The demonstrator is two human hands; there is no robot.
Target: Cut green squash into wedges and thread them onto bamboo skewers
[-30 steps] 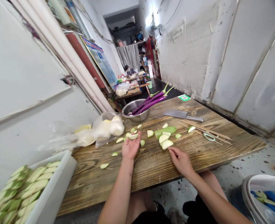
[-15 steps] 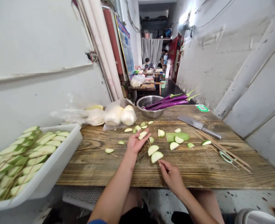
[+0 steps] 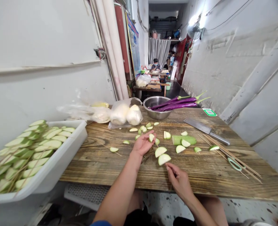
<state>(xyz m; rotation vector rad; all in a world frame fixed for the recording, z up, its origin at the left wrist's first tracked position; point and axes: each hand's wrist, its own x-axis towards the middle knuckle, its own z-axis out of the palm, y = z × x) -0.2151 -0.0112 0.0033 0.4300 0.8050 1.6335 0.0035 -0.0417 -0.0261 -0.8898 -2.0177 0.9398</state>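
Observation:
My left hand [image 3: 140, 146] is turned palm up over the wooden table, a zucchini slice [image 3: 151, 137] held between its thumb and fingers. Pinched in my right hand [image 3: 180, 179] is a thin wooden skewer [image 3: 166, 164]. Two half-round slices with white flesh and green skin are threaded on it, the larger slice [image 3: 164, 159] nearer my fingers. The skewer points toward my left hand; its tip is hard to make out. Just right of my hands lies a cut piece of zucchini [image 3: 176, 140] with loose slices around it.
At left stands a white bin [image 3: 82, 131] full of skewered slices. A cleaver [image 3: 197, 125], bare skewers [image 3: 244, 166] and green-handled scissors [image 3: 234, 164] lie right. Behind are bagged white vegetables [image 3: 134, 115] and a steel bowl [image 3: 148, 108] with purple eggplants [image 3: 174, 105]. A person [image 3: 155, 65] sits far back.
The view has shifted, so everything appears a little further right. The slice in my left hand has turned and looks narrower. My right hand still holds the skewer with two slices.

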